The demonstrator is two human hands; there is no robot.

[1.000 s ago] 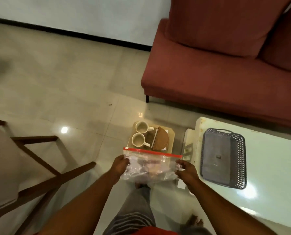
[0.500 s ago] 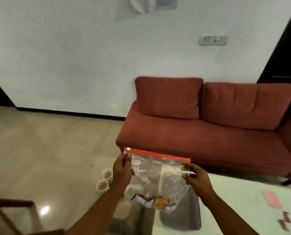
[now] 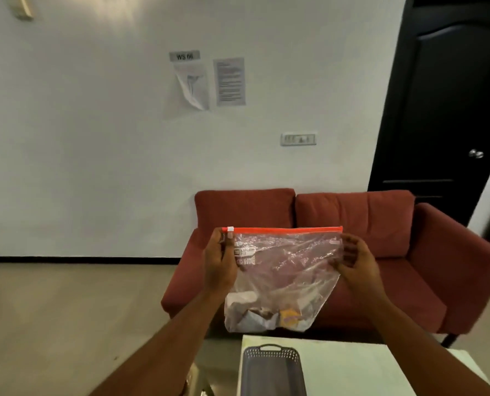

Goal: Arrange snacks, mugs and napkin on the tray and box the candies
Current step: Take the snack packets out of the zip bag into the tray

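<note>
I hold a clear zip bag (image 3: 283, 270) with a red seal strip up in front of me, between both hands. My left hand (image 3: 219, 264) pinches its top left corner by the white slider. My right hand (image 3: 352, 261) grips its right edge just below the seal. Wrapped snacks and candies (image 3: 269, 312) lie bunched at the bag's bottom. Below the bag, a grey perforated tray (image 3: 272, 370) with a handle rests on the white table (image 3: 352, 367). The mugs are out of view.
A red sofa (image 3: 381, 252) stands against the white wall behind the table. A dark door (image 3: 449, 110) is at the right. Papers (image 3: 229, 81) hang on the wall. Tiled floor (image 3: 66, 310) stretches to the left.
My view has tilted up from the floor to the wall. Both hands have raised the bag higher, and the mugs have dropped out of sight.
</note>
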